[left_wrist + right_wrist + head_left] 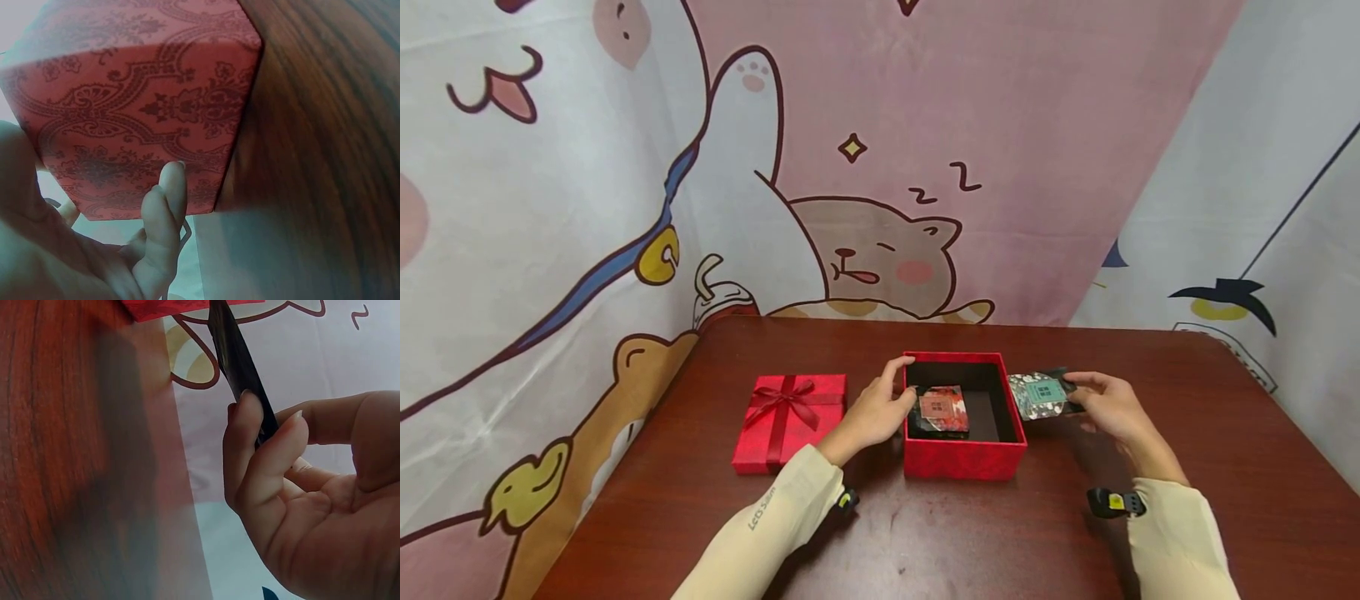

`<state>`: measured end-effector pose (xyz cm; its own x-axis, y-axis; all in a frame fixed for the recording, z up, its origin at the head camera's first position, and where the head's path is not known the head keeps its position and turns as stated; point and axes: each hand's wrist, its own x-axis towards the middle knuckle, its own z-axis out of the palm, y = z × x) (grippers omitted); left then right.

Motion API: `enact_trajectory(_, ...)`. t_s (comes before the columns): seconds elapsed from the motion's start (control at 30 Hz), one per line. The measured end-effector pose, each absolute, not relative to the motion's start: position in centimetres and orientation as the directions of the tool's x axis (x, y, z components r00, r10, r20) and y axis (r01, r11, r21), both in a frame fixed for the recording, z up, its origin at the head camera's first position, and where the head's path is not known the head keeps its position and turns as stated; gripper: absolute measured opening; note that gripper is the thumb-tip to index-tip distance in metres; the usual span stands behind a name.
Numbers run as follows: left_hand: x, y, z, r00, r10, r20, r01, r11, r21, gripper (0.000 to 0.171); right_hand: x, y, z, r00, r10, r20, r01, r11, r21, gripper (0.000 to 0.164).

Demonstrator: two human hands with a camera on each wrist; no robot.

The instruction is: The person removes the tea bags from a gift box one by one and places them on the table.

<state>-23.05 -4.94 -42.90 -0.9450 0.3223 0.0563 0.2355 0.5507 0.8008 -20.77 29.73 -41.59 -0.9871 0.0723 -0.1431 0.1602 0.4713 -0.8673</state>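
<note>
An open red gift box (964,461) with a patterned outside stands on the table. My left hand (874,410) holds its left wall, the thumb at the rim and other fingers along the outside. In the left wrist view, that hand lies beside the patterned box wall (150,125). Inside the box, toward the left, lies a flat packet with a red-orange label (951,407). Just right of the box, my right hand (1112,408) pinches a flat packet with a silvery, green-labelled face (1033,397). The right wrist view shows this dark packet (240,359) edge-on between thumb and fingers.
Left of the box lies a red lid (827,421) with a ribbon bow. All this rests on a dark reddish wooden table (925,542). A cartoon-printed cloth (1000,100) hangs behind the table and along its sides.
</note>
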Motion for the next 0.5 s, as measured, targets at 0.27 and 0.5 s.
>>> enact_trajectory(0.27,-23.03,-5.03,-43.01,-0.944,0.324,0.063,0.24,0.543,0.805,0.052,-20.81,29.37,-42.13,-0.986,0.054,-0.156,0.163,0.48,-0.862,0.046)
enact_trajectory(0.5,-23.09,-5.0,-43.03,-0.944,0.324,0.066,0.245,0.551,0.798,0.052,-20.96,29.5,-42.58,-0.984,0.052,-0.169,0.173,0.475,-0.863,0.046)
